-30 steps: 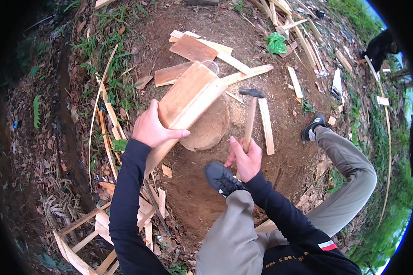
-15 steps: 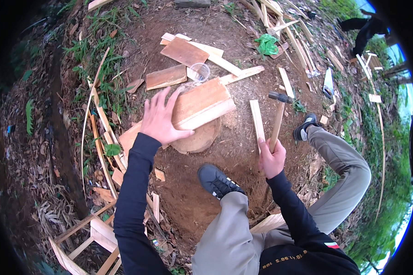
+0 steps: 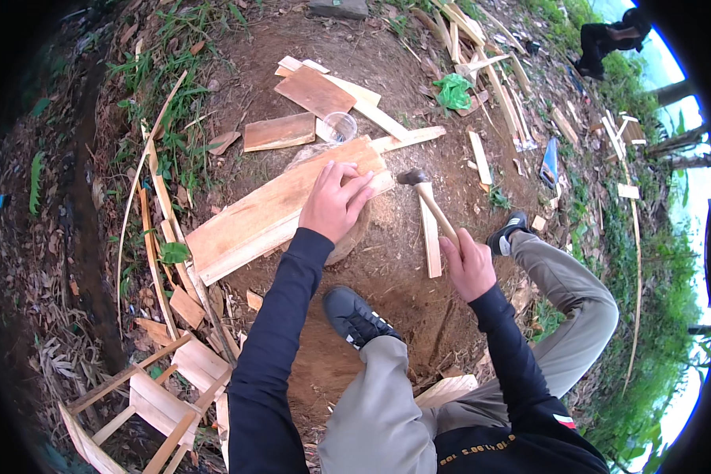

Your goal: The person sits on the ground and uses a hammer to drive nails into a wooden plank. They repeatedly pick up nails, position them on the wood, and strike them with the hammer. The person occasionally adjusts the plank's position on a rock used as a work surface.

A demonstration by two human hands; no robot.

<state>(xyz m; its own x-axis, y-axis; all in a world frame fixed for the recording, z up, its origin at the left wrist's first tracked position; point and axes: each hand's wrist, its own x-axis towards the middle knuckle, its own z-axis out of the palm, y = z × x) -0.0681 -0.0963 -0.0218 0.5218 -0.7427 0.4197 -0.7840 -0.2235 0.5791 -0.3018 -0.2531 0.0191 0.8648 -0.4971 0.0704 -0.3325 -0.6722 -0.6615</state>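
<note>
The person wears a black top with long dark sleeves, yellowish lettering and a red-and-white patch, loose grey-beige trousers, and dark laced shoes with white stripes.

The long plank is bare wood with a matt, faintly grained face. The hammer head is dark, dull metal, and the hammer handle pale, smooth-looking wood. The cup is clear, glossy plastic; the green bag is thin, crinkled plastic. Trousers and sleeves are matt cloth. The soil looks rough and crumbly.
</note>
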